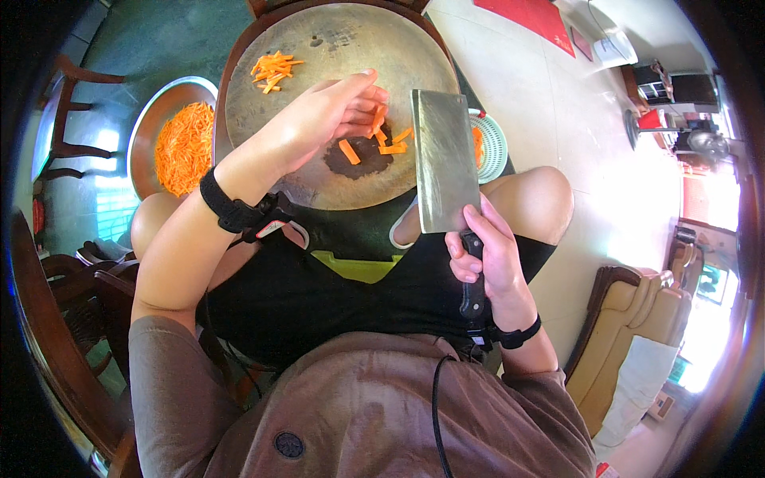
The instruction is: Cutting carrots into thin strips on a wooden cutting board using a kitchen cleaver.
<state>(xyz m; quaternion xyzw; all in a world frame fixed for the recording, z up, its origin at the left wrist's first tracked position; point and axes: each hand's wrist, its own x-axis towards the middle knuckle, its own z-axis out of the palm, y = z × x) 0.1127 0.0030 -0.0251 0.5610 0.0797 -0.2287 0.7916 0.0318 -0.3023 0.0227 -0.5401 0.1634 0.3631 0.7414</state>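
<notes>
My right hand [488, 251] grips the black handle of a cleaver [444, 159]. Its broad blade is raised over the right side of a round wooden chopping board [382, 48]. Above the board, my left hand [343, 103] has its fingers curled, with orange carrot pieces [378, 119] at the fingertips. Several cut carrot pieces [349, 152] lie just below that hand, on a dark wet patch. A small pile of carrot sticks [274, 70] rests at the board's far left.
Left of the board stands a metal bowl [143, 143] of shredded carrot [184, 149]. A pale green colander [496, 143], partly behind the blade, holds more orange pieces. A yellow-green object [358, 267] sits between my knees. Wooden chairs [60, 131] are at left, a tan sofa [629, 311] at right.
</notes>
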